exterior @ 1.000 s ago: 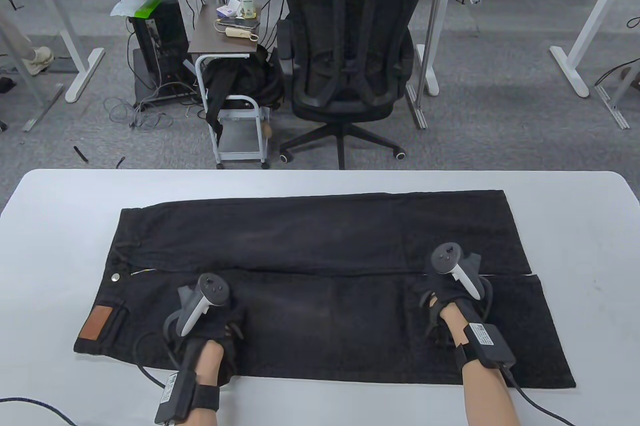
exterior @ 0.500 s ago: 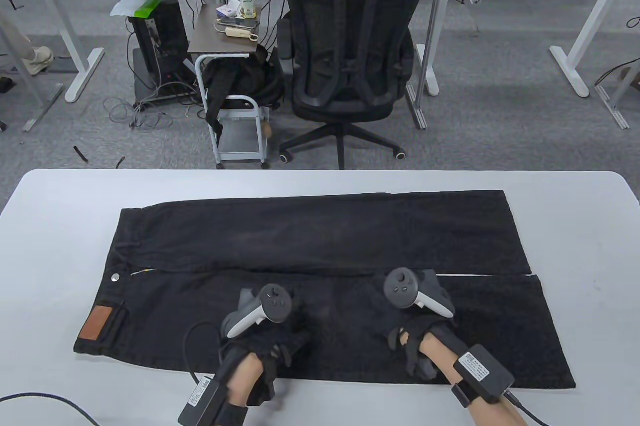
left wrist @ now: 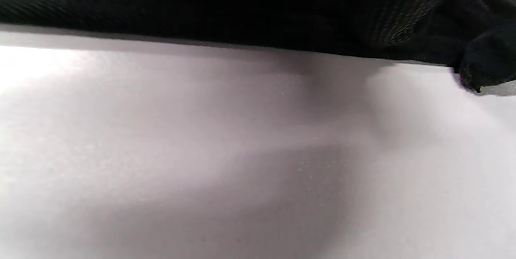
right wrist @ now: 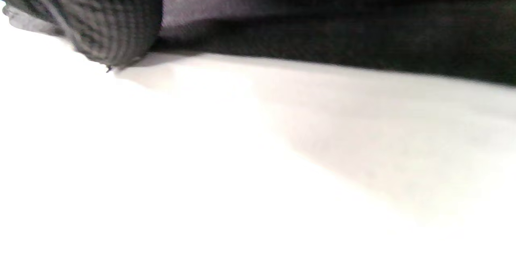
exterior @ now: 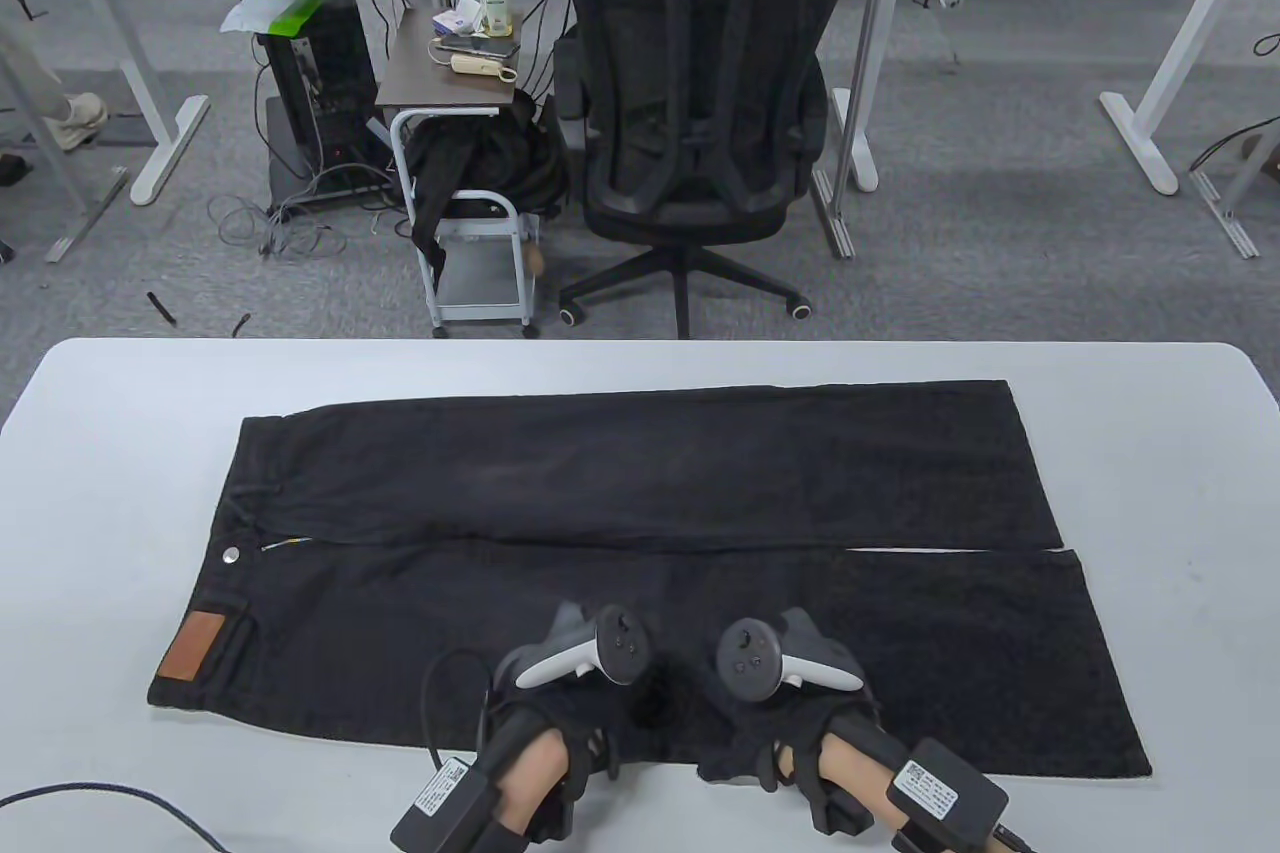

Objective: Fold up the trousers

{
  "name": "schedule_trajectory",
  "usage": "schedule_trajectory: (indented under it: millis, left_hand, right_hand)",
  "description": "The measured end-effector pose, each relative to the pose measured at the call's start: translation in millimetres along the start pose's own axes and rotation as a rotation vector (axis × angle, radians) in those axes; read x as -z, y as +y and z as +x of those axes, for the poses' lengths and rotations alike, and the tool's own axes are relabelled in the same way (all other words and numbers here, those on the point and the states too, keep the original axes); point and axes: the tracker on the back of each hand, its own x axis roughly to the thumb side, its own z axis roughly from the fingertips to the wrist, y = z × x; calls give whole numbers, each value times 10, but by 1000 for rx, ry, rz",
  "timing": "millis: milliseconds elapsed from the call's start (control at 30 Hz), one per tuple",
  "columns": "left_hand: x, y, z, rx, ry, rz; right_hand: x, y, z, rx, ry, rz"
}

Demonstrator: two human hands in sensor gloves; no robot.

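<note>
Black trousers (exterior: pixel 640 533) lie flat, unfolded, waistband left, legs side by side pointing right.

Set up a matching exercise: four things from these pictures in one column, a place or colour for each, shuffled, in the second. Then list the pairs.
Things:
1. brown patch
2. metal button
3. left hand
4. office chair

Places or colours:
A. on the floor beyond the table
B. at the trousers' near edge, beside the right hand
C. silver, at the waistband
D. tan, on the waistband's near corner

Pairs: 1-D, 2-C, 3-B, 4-A
</note>
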Motion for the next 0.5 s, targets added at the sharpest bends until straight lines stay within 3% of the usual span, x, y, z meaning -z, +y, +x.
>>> schedule_trajectory:
  millis: [167, 500]
  left_hand:
    - [10, -29, -13, -17, -3, -15]
    - [40, -60, 41, 49, 18, 2]
  right_hand:
    - [-22, 0, 22, -2, -6, -51]
    - [-82, -79, 122, -113, -22, -292]
